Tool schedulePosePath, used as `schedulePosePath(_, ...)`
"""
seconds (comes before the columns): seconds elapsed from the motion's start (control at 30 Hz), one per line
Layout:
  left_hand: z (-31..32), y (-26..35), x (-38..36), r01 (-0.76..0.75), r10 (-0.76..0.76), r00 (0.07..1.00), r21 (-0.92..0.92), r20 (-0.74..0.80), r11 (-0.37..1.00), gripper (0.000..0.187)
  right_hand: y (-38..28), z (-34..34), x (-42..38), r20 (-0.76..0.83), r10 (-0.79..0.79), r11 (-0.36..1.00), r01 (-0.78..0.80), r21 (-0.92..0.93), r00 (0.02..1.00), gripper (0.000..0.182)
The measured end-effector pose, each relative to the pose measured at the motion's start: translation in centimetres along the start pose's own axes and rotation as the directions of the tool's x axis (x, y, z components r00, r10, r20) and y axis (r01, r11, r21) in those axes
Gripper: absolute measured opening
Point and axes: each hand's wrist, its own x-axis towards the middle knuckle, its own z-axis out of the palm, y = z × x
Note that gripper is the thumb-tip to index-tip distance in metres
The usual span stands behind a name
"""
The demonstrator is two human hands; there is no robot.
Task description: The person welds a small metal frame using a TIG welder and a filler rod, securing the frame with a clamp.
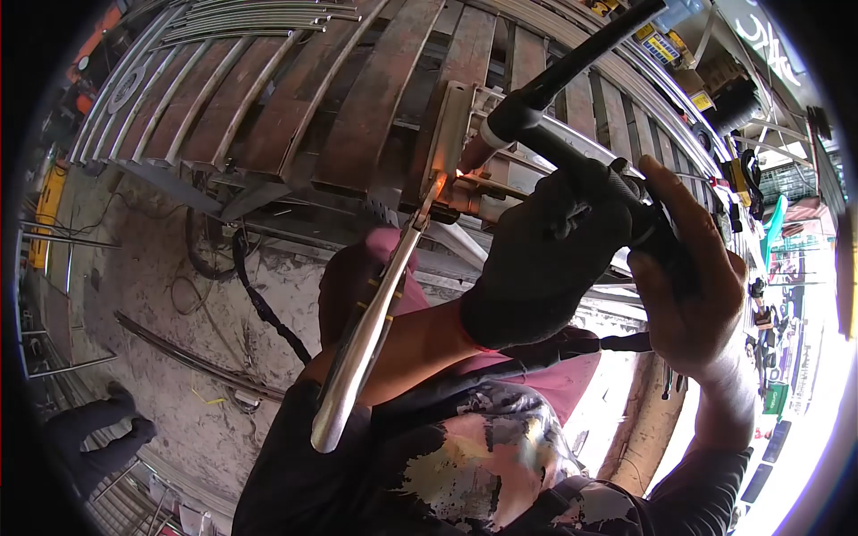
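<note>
Glowing metal, slatted bench (workshop floor).

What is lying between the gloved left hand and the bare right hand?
In the head view, a black torch, its grip between gloved hand and bare hand.

Black torch | black glove, red-edged cuff | silvery pliers | rust-brown slats | black shirt splotched cream, pink, grey | maroon-pink trousers

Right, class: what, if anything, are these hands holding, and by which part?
A welding torch, by its handle: the gloved left hand is nearer the nozzle, the bare right hand farther back.
</note>
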Motion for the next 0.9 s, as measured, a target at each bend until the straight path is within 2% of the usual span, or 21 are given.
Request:
schedulePosePath(0.2, 0.1, 0.4, -0.3, 0.101, -0.101, 0.995, -0.002, -0.026, 0.995, 0.029, 0.0, -0.3, -0.1, 0.019, 0.000, 1.000, 0.000, -0.006, 1.000, 0.059)
schedulePosePath(0.3, 0.1, 0.3, -0.2, 0.063, -0.063, 0.998, 0.016, -0.031, 0.998, 0.030, 0.0, 0.0, 0.1, -0.009, -0.018, 1.000, 0.018, 0.011, 1.000, 0.059)
schedulePosePath(0.5, 0.1, 0.7, -0.3, 0.110, -0.110, 0.994, -0.033, 0.009, 0.993, 0.031, -0.1, -0.7, 0.2, 0.072, -0.006, 1.000, 0.007, -0.009, 0.997, 0.059)
schedulePosePath(0.53, 0.8, 1.0, -0.3, 0.101, -0.103, 0.993, -0.035, -0.054, 0.994, 0.021, -0.5, -0.9, 0.3, 0.098, 0.036, 0.999, -0.036, 0.001, 0.995, 0.059)
schedulePosePath(0.6, 0.5, 1.5, -0.2, 0.093, -0.089, 0.996, 0.147, -0.031, 0.985, 0.028, -0.5, -0.8, 0.2, 0.075, 0.046, 0.999, -0.047, 0.010, 0.996, 0.059)
schedulePosePath(0.67, 0.4, 1.1, -0.3, 0.082, -0.079, 0.997, 0.157, -0.026, 0.984, 0.033, 0.1, -0.1, 0.0, 0.003, -0.004, 1.000, 0.004, 0.002, 1.000, 0.059)
schedulePosePath(0.7, 0.3, 0.8, -0.4, 0.077, -0.075, 0.997, 0.077, -0.034, 0.994, 0.033, 0.2, 0.1, -0.1, -0.019, -0.022, 1.000, 0.022, -0.003, 1.000, 0.059)
schedulePosePath(0.73, -0.1, 0.7, -0.3, 0.017, -0.018, 1.000, 0.154, 0.009, 0.988, 0.033, 0.2, 0.1, -0.1, -0.016, -0.026, 1.000, 0.025, -0.010, 1.000, 0.060)
schedulePosePath(0.83, 0.3, 0.1, -0.3, -0.014, 0.014, 1.000, 0.036, -0.022, 0.999, 0.022, 0.2, 0.0, -0.2, -0.006, -0.012, 1.000, 0.012, -0.003, 1.000, 0.060)
schedulePosePath(0.9, 0.1, -0.1, -0.3, -0.014, 0.014, 1.000, 0.022, -0.008, 1.000, 0.023, 0.1, 0.0, -0.1, -0.007, -0.014, 1.000, 0.014, -0.007, 1.000, 0.060)
